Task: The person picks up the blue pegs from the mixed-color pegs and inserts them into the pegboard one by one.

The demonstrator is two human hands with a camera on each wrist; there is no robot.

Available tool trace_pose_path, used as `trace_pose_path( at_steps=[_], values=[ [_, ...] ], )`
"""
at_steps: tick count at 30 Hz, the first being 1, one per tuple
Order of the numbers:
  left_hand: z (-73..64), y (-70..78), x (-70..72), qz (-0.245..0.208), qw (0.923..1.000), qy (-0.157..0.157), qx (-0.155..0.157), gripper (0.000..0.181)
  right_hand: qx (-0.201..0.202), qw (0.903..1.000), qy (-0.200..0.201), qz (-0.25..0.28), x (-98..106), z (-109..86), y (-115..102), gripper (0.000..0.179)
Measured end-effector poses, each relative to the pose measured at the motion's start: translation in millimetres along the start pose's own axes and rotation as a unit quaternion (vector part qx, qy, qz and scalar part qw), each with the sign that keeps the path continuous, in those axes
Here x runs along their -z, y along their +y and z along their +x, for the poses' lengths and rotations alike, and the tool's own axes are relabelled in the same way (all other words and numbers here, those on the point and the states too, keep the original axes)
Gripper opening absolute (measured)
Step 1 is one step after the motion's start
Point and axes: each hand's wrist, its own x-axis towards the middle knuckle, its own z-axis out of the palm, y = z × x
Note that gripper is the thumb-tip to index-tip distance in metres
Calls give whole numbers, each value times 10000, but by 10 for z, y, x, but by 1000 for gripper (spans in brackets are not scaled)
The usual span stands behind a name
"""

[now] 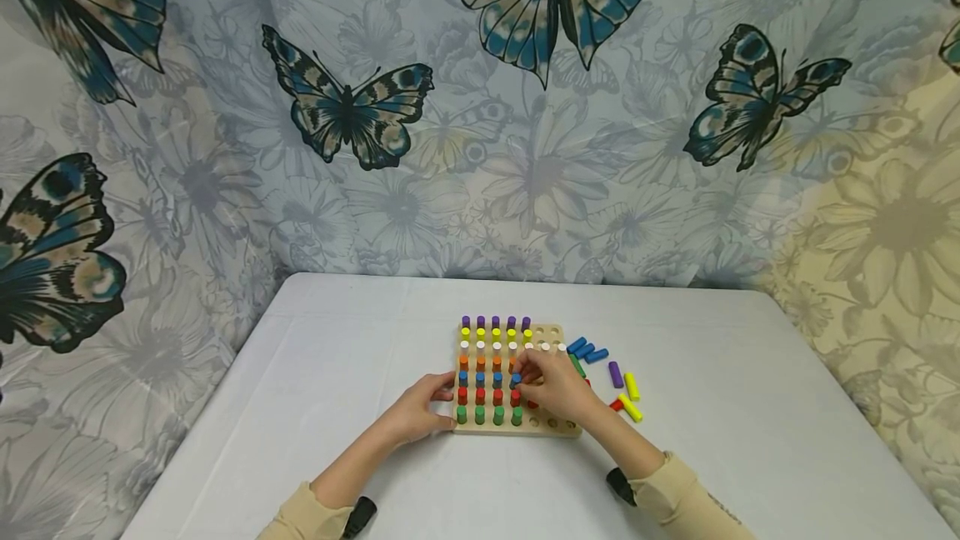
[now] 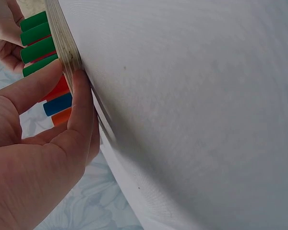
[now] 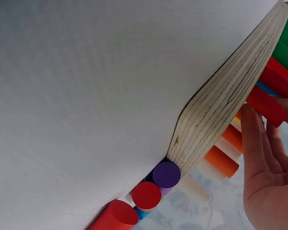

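A wooden pegboard (image 1: 517, 430) lies on the table with rows of coloured pegs standing in it: purple at the back, then yellow, white, orange, blue, red, and green nearest me. My left hand (image 1: 416, 411) holds the board's left edge near the front corner, thumb and fingers against the wood (image 2: 69, 52). Over the middle of the board, my right hand (image 1: 557, 386) pinches a blue peg (image 1: 516, 379) at the right end of the blue row. In the right wrist view, the fingers partly hide behind a red peg (image 3: 266, 106), and the blue peg is mostly hidden.
Loose pegs lie right of the board, among them blue pegs (image 1: 597, 355), a purple peg (image 1: 616, 374), yellow pegs (image 1: 632, 387) and a red peg (image 1: 617, 404). Some touch the board's side. A white cloth (image 1: 375, 332) covers the table. A butterfly-patterned wall covering (image 1: 540, 190) stands behind.
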Motion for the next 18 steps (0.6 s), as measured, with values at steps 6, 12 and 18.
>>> trace_pose_path(
  at_steps=[6,12,18],
  values=[
    [-9,3,-2,-27,10000,1,13,76,62,10000,-46,44,11,-6,-3,15],
    [-9,9,-1,-9,10000,-29,0,75,-153,9997,4,171,21,-20,-4,15],
    [-13,4,2,-7,10000,-11,-29,75,-331,9988,68,345,44,-39,-13,15]
  ],
)
